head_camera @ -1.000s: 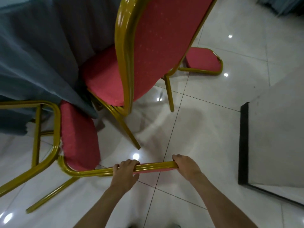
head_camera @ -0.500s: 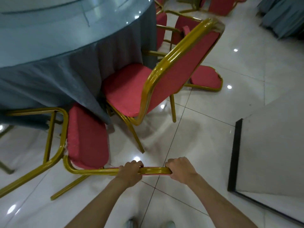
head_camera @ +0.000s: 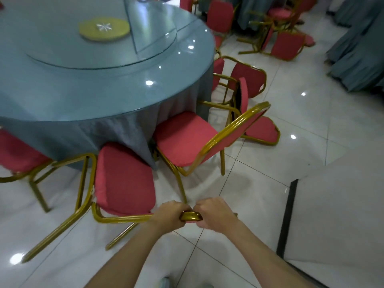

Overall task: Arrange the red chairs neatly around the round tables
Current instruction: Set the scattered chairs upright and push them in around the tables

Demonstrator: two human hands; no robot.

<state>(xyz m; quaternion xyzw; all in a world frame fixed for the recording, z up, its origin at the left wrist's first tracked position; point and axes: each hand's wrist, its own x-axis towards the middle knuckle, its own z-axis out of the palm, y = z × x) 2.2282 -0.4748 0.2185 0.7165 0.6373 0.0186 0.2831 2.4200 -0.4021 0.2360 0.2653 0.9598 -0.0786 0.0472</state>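
Both hands clasp the gold top rail (head_camera: 191, 216) of a red chair (head_camera: 124, 179). The left hand (head_camera: 169, 214) and right hand (head_camera: 215, 214) sit close together, with fingers (head_camera: 180, 208) curled tight over the rail and knuckles up. The chair stands at the near edge of the round desk (head_camera: 124, 104), its seat facing the desk and its front edge just at the hanging grey cloth (head_camera: 124, 132).

The step in hand looks like seating this chair squarely. With both hands so near the middle of the rail, the chair can swivel easily. Spreading the grip toward the rail's corners would likely give better control of its heading. The aim is to point the seat at the desk's centre and slide it in only until the cushion meets the cloth.

A neighbouring chair (head_camera: 185, 138) stands further round the desk's edge, turned at an angle, and its rear leg comes near the hands. Pushing straight toward the desk should avoid hooking the frames together. Beyond it, another chair (head_camera: 259, 129) lies tipped over beside the desk and is not yet set right.
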